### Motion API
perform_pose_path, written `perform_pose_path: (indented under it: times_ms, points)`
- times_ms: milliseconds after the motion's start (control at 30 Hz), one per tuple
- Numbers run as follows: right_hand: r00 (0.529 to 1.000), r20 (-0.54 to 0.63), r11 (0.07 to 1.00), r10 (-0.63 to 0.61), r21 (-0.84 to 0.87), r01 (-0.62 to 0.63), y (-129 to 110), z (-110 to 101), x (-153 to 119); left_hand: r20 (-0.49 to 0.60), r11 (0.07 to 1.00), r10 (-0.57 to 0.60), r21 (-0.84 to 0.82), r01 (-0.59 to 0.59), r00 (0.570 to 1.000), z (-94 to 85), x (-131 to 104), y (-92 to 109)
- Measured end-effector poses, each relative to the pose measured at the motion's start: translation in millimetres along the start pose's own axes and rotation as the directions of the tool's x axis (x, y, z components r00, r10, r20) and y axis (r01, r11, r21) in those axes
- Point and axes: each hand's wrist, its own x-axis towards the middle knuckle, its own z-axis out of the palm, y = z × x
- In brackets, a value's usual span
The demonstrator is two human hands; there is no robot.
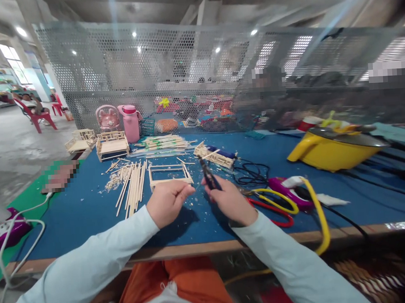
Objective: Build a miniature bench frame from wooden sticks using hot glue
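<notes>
Pale wood in thin sticks, joined into an open rectangular frame (169, 167), just beyond the left hand (171, 203), with the near edge partly hidden behind the knuckles; touching or slightly apart, impossible to tell. Probably very light, stiff along each stick yet fragile at the corner joints; best taken by the middle of a long side, with a soft pinch. At the left hand, a closed pinch, thumb against forefinger, around something too small to make out, if anything. In the right hand (230, 199), a firm wrap around the handles of dark pliers (209, 174), tips pointing away from the body; parted or together at the tips, too blurred to tell. Likely hard, rigid and heavier than the sticks, with the handles as the natural hold. Beyond the left hand and to its left, loose wooden sticks (133, 186) on the blue worktop (100, 220), light and perhaps apt to scatter. Farther ahead of the right hand, a small stick model (221, 157). Just right of the same hand, a yellow handle loop (282, 195) and a red handle loop (290, 220).
</notes>
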Motion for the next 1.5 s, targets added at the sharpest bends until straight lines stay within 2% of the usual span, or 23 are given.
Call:
perform_pose_path:
  times_ms: [67,133,233,333,433,533,600,700,767,867,967,1033,1067,1133,1167,1233,1300,1367,1400,1500]
  points:
    - [0.995,-0.007,0.994,0.101,-0.038,-0.101,7.5,-10.0,3.0,-0.027,0.998,0.062,0.018,-0.062,0.998,-5.1,-0.3,5.2]
    - [0.984,-0.041,0.957,0.172,-0.229,-0.177,13.8,-14.2,4.0,-0.124,0.998,0.048,0.034,-0.044,0.991,-10.0,2.3,5.6]
    - [0.970,-0.133,0.803,0.205,-0.544,-0.244,20.6,-7.0,2.1,-0.221,0.988,0.050,0.150,-0.017,0.974,-14.7,8.9,-3.5]
    - [0.967,-0.190,0.707,0.169,-0.660,-0.254,26.9,6.4,1.2,-0.175,0.959,0.072,0.282,-0.021,0.982,-14.1,12.9,-18.8]
    - [0.974,-0.198,0.718,0.112,-0.662,-0.217,31.3,12.5,1.8,-0.087,0.945,0.084,0.323,-0.051,0.993,-10.4,12.7,-30.9]
    - [0.969,-0.243,0.761,-0.051,-0.638,-0.120,24.5,8.1,-1.7,-0.039,0.939,0.051,0.342,-0.034,0.998,-7.6,10.3,-35.0]
    - [0.950,-0.222,0.797,-0.218,-0.603,0.042,11.7,2.8,-6.4,-0.008,0.921,0.057,0.386,-0.050,0.998,-6.3,8.4,-34.1]
    - [0.893,-0.042,0.794,-0.449,-0.477,0.377,-10.7,-2.3,-8.3,0.025,0.872,0.180,0.458,-0.172,0.983,-3.4,6.5,-30.7]
    - [0.849,0.060,0.760,-0.525,-0.416,0.499,-20.1,-3.0,-0.8,0.034,0.836,0.275,0.486,-0.256,0.961,-1.3,7.9,-28.2]
    - [0.811,0.130,0.732,-0.570,-0.368,0.574,-20.2,-5.1,23.6,0.037,0.798,0.353,0.511,-0.321,0.935,-3.1,16.9,-25.2]
    - [0.833,0.069,0.799,-0.549,-0.247,0.548,-7.7,-10.8,52.2,-0.015,0.796,0.364,0.524,-0.302,0.931,-18.1,30.1,-26.7]
    - [0.880,0.007,0.871,-0.475,-0.141,0.471,3.8,-13.2,66.0,-0.145,0.836,0.311,0.511,-0.199,0.939,-34.8,35.1,-34.7]
    - [0.902,-0.003,0.899,-0.432,-0.086,0.430,9.7,-13.0,70.3,-0.242,0.869,0.247,0.483,-0.104,0.938,-43.5,35.3,-41.5]
    - [0.928,0.034,0.929,-0.371,0.008,0.371,20.2,-9.2,73.6,-0.365,0.921,0.023,0.370,0.122,0.931,-58.0,31.0,-59.3]
    - [0.933,0.065,0.935,-0.354,0.040,0.352,24.1,-5.9,73.2,-0.370,0.927,-0.122,0.290,0.239,0.921,-62.6,27.2,-68.9]
    - [0.933,0.117,0.939,-0.342,0.068,0.336,28.7,1.5,70.3,-0.252,0.889,-0.414,0.093,0.448,0.875,-65.5,18.9,-85.4]
    - [0.927,0.160,0.940,-0.340,0.074,0.332,29.2,8.1,67.0,-0.063,0.819,-0.574,-0.040,0.573,0.816,-62.0,12.5,-93.9]
    - [0.919,0.190,0.939,-0.345,0.075,0.336,27.5,12.7,65.2,0.060,0.774,-0.623,-0.095,0.626,0.780,-56.4,9.5,-93.6]
    - [0.918,0.190,0.938,-0.348,0.075,0.339,26.5,14.2,65.0,0.088,0.761,-0.634,-0.103,0.640,0.768,-54.1,9.1,-91.1]
    - [0.919,0.162,0.933,-0.359,0.071,0.352,24.9,17.4,66.3,0.095,0.726,-0.672,-0.111,0.679,0.734,-51.7,9.6,-81.2]
